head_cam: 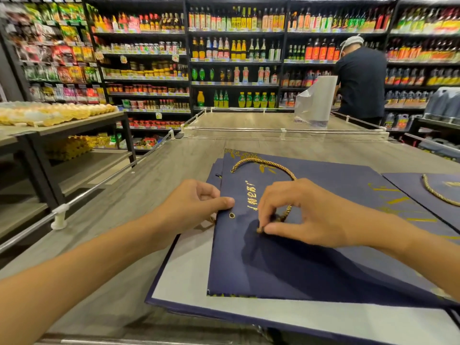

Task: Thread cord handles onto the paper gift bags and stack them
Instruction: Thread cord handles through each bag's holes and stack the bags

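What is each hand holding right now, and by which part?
The left hand pinches the top navy gift bag at its edge beside the eyelet. The right hand pinches the loose end of the gold cord handle.

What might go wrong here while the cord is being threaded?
The gold twisted cord end, pinched by the right hand, may fray or miss the small eyelet hole. The navy paper gift bag, held only at its edge by the left hand, could slide on the white navy-edged sheet beneath.
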`<state>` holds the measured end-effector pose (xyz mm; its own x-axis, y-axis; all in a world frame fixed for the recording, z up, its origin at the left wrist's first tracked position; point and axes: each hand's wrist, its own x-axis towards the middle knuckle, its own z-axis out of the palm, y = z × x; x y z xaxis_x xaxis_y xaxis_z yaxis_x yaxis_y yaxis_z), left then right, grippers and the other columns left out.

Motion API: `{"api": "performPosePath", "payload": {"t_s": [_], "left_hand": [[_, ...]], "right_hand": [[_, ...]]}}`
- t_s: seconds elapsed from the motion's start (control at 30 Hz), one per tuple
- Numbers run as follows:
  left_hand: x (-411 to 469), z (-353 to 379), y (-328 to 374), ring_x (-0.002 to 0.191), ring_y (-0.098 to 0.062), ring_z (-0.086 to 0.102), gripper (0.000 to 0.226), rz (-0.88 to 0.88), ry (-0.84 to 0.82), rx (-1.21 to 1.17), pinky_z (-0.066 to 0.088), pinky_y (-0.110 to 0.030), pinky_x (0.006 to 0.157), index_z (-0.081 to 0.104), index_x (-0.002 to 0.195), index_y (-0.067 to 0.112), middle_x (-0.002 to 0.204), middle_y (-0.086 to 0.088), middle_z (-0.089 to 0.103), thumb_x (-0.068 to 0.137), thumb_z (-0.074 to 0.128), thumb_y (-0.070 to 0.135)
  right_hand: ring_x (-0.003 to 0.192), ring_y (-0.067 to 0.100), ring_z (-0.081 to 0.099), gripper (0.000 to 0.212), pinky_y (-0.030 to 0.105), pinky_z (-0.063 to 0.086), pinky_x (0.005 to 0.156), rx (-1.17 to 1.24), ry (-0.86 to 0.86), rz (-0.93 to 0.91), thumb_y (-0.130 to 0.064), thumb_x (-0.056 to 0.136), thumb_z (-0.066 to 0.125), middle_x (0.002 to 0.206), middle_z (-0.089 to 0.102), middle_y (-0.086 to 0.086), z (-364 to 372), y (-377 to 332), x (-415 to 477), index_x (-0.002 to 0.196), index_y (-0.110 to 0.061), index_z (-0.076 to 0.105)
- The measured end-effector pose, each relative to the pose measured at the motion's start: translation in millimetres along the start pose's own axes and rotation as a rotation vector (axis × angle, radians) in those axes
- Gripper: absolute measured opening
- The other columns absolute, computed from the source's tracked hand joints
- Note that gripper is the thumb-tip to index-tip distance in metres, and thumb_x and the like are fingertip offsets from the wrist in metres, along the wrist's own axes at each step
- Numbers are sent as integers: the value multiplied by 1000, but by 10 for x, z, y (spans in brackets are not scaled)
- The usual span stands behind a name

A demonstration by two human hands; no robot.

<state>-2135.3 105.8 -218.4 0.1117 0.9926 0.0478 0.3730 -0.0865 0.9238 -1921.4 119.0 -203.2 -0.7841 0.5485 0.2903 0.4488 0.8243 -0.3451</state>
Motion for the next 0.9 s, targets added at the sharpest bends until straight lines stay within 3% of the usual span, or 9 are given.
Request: {"api": "performPosePath", "payload": {"t_s": [0.1,0.2,0.27,0.4,0.53,0.6,0.7,0.77,0.9], "left_hand": [[-54,8,57,49,-7,47,42,72,-29,-16,38,-7,46,59,51,16,50,6,57,91,50,8],[-148,26,111,50,-5,54,41,110,-160,-93,42,-6,46,64,56,14,57,3,64,86,45,-6],[-172,37,107,57,-7,62,23,158,-237,-117,47,-10,53,67,68,13,67,-3,69,79,61,-6],[-149,31,45,67,-12,63,19,206,-240,-106,50,-14,61,73,76,22,80,-11,70,62,83,14],[-121,45,23,64,-10,62,15,212,-203,-116,51,-16,59,73,77,17,76,-13,67,63,75,10],[-118,35,-2,68,-10,65,13,211,-224,-98,53,-18,63,77,75,20,78,-10,72,63,72,20],[-136,23,0,82,-23,67,35,204,-232,-89,56,-36,79,77,87,9,93,-17,73,63,76,34],[-148,21,11,87,-32,66,37,195,-216,-84,53,-44,84,74,90,-1,97,-22,71,70,79,29],[-157,37,24,88,-37,65,35,188,-204,-102,55,-40,81,73,93,-4,97,-25,70,66,68,18]], "right_hand": [[70,4,58,5,10,44,69,90,162,54,-15,80,62,71,64,-11,-2,-20,6,78,-19,62],[56,17,56,8,33,51,63,160,274,97,-13,77,65,70,65,-5,0,-38,16,74,-19,60],[49,23,53,15,39,50,60,177,290,120,-7,78,68,72,65,-11,-13,-43,11,74,-19,60],[43,15,50,13,34,49,56,167,265,110,-7,77,73,71,64,-19,-34,-41,-8,76,-15,63],[44,22,47,10,33,49,53,115,346,18,-21,76,71,76,70,-12,-39,-75,6,85,-23,72],[46,19,47,13,32,47,52,108,374,-22,-27,75,69,75,71,-11,-37,-91,5,86,-23,74],[52,13,49,18,17,39,48,127,373,-65,-26,77,69,72,71,-11,-24,-109,-5,94,-24,75],[55,12,54,20,11,37,50,129,360,-89,-25,78,69,72,70,-15,-12,-123,-9,97,-24,74],[60,3,62,16,12,43,53,57,427,-97,-30,78,69,73,69,-17,-28,-150,-12,90,-22,76]]}}
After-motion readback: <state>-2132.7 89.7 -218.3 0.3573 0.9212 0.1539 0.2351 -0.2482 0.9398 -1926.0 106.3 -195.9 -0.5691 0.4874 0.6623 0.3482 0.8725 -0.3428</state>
